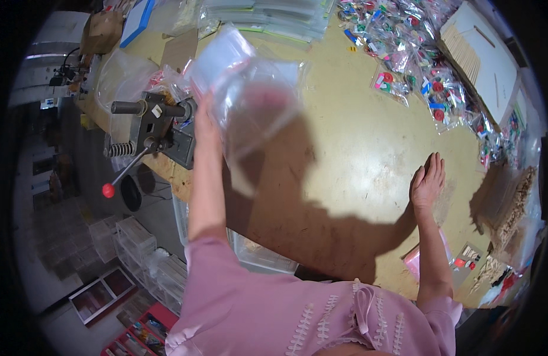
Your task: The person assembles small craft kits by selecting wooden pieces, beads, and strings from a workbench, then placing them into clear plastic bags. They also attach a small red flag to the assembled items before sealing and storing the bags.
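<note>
From where I stand, the person's left hand (207, 115) is up at the far left of the tabletop (351, 154), beside the dark lever press (167, 133) with its red knob (108, 190). The grip seems closed on the near left edge of some clear plastic bags (259, 98), though blur and glare hide the fingertips; how many bags there are, I can't tell. They hang to the right of the hand, with a broad shadow on the tabletop nearby.

I'd judge them very light, limp and slippery, likely to cling together, crease or balloon with air, and hardly fragile beyond tearing. An edge or corner pinched between thumb and fingers would be the place to take hold; grabbing the middle would just crumple it.

The right hand (427, 185) lies palm down towards the right, fingers stretched out and holding nothing that I can see. Beyond it, at the far right, spreads a heap of small clear packets (398, 86) with colourful pieces inside.
</note>
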The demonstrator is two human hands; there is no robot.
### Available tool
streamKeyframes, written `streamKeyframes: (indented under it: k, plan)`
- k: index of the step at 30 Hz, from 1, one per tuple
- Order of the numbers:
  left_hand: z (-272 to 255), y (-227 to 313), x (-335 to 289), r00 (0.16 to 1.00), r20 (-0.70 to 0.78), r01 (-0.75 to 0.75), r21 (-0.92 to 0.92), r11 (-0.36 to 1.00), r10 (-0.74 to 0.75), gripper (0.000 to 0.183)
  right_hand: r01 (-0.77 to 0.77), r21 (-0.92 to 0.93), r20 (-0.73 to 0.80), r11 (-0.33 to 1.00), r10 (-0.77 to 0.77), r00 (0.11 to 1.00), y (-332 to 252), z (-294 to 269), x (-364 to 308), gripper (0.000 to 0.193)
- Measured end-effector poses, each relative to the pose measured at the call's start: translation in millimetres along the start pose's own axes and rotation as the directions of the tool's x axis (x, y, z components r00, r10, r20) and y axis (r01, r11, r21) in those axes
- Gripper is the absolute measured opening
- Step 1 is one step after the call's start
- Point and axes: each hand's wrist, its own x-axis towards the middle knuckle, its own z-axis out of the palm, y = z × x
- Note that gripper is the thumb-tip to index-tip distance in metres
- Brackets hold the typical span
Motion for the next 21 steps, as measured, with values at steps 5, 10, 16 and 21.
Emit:
streamKeyframes:
  k: [5,10,16,21]
  plan:
    - [-3.7,-77.3,-189.2,0.958,0.146,0.236,0.082,0.968,-0.245,0.044,0.009,0.016,-0.038,1.0,-0.008,0.999,3.8,10.8,0.6,0.056]
    - [-7.1,-183.1,-328.6,0.593,0.541,0.767,-0.154,0.623,-0.596,0.037,-0.004,0.036,0.036,0.999,0.003,0.999,17.2,13.2,-0.6,0.059]
    - [-31.5,-223.5,-390.7,0.531,0.578,0.789,-0.07,0.611,-0.62,0.032,-0.39,0.742,0.447,0.545,0.031,0.894,-4.2,-29.2,-28.3,0.039]
    - [-43.4,-212.0,-424.5,0.488,0.705,0.749,-0.036,0.662,-0.514,0.04,-0.297,0.853,0.356,0.428,-0.061,0.933,-7.5,-139.5,-221.8,0.047]
